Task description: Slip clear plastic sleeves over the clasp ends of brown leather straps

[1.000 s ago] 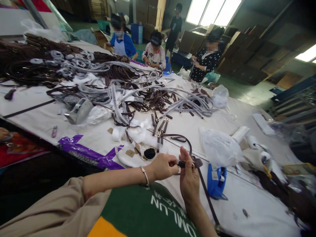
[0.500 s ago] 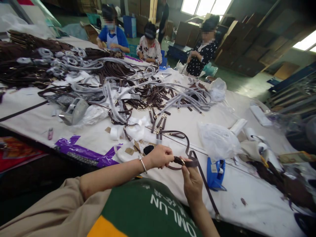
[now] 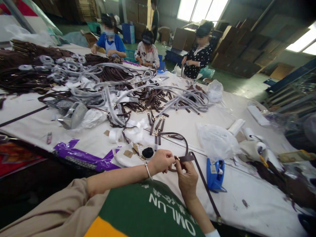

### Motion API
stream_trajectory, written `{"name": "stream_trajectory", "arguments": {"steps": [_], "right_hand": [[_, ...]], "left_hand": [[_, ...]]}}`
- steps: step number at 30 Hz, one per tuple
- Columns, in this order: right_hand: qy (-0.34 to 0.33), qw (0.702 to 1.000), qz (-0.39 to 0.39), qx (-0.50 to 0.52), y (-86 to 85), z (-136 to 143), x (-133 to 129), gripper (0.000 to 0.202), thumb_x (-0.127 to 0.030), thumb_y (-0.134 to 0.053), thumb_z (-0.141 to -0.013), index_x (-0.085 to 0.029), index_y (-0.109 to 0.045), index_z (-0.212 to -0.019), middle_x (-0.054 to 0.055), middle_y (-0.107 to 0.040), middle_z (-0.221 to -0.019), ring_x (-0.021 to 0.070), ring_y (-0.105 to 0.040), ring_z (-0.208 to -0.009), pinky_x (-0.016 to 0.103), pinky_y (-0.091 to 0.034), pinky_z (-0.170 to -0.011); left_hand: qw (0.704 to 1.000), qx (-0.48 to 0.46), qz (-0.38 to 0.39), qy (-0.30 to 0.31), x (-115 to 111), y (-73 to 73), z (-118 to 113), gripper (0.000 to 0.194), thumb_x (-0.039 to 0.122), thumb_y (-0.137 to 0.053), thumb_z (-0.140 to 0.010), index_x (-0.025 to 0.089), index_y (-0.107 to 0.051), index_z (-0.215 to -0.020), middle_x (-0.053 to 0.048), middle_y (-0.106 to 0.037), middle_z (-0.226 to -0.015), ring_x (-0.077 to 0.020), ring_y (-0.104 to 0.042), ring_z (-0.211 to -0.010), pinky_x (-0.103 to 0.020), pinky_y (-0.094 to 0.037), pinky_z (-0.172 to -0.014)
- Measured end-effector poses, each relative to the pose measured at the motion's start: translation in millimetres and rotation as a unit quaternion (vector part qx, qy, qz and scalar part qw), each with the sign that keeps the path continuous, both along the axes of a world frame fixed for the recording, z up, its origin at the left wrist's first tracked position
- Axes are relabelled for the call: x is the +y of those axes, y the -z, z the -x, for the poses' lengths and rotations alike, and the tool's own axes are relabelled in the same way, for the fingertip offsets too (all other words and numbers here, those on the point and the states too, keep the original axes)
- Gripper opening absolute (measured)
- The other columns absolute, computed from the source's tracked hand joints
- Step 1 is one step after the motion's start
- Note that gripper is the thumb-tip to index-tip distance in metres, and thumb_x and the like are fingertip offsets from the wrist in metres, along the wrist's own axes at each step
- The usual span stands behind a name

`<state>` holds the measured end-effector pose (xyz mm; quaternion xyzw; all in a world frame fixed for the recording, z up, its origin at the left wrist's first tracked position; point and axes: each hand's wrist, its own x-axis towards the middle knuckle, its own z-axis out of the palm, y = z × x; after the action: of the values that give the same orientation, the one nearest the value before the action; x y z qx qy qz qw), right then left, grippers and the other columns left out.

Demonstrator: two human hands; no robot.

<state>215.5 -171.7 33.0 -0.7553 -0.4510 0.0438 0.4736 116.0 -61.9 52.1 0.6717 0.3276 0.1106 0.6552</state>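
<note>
A dark brown strap with gold metal fittings runs between my hands, loops up over the white table and trails down to its near edge, where a metal clip hangs. My left hand, with a bangle at the wrist, is closed on the strap's end near a gold buckle. Just right of it, my right hand pinches the same strap by the buckle, fingertips almost touching the left ones. Short brown straps with gold clips lie beyond my hands. A round black object sits left of them.
A blue tape dispenser stands right of my hands, with a clear plastic bag behind it. Piled straps cover the far left. Purple tape marks the near edge. Three people work across the table; another stands behind.
My hands have come closer together, the right one moving left toward the buckle. The strap loop between them looks smaller. The black object shows more fully.
</note>
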Motion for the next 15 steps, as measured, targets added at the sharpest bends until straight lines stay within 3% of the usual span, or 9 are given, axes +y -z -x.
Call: {"name": "stream_trajectory", "arguments": {"steps": [4,8,10,15], "right_hand": [[-0.106,0.994,0.010,-0.009,7.2,-13.6,-4.1,0.013,-0.030,-0.059,-0.083,-0.020,-0.066,-0.078,0.003,-0.058,-0.071,0.0142,-0.051,-0.058,0.028,-0.044,-0.055],[-0.105,0.994,0.005,0.018,10.4,-20.5,1.1,0.014,-0.032,-0.059,-0.083,-0.021,-0.067,-0.088,0.005,-0.062,-0.082,0.0163,-0.054,-0.066,0.029,-0.045,-0.059],[-0.098,0.991,0.023,0.088,8.6,-19.3,5.2,0.017,-0.035,-0.059,-0.082,-0.019,-0.066,-0.083,0.005,-0.062,-0.078,0.0167,-0.054,-0.067,0.029,-0.045,-0.059],[-0.101,0.949,0.050,0.294,-0.8,-14.1,12.4,0.025,-0.042,-0.057,-0.082,-0.018,-0.061,-0.086,0.001,-0.061,-0.071,0.0147,-0.055,-0.062,0.027,-0.045,-0.057]], "left_hand": [[0.993,0.019,0.113,0.038,12.3,1.8,0.7,0.016,0.026,-0.050,-0.070,0.012,-0.054,-0.063,0.002,-0.050,-0.045,-0.0062,-0.038,-0.029,-0.015,-0.026,-0.028],[0.998,0.018,0.043,0.035,15.0,2.6,-0.9,0.017,0.028,-0.051,-0.070,0.013,-0.052,-0.062,0.002,-0.051,-0.046,-0.0068,-0.042,-0.031,-0.014,-0.029,-0.029],[0.999,0.023,0.027,0.028,17.3,1.8,-0.9,0.016,0.027,-0.050,-0.070,0.013,-0.053,-0.062,0.002,-0.051,-0.046,-0.0070,-0.043,-0.031,-0.014,-0.029,-0.029],[0.999,0.025,-0.011,0.023,20.0,-1.1,2.5,0.021,0.032,-0.053,-0.070,0.013,-0.055,-0.062,0.002,-0.051,-0.045,-0.0072,-0.044,-0.032,-0.014,-0.029,-0.030]]}}
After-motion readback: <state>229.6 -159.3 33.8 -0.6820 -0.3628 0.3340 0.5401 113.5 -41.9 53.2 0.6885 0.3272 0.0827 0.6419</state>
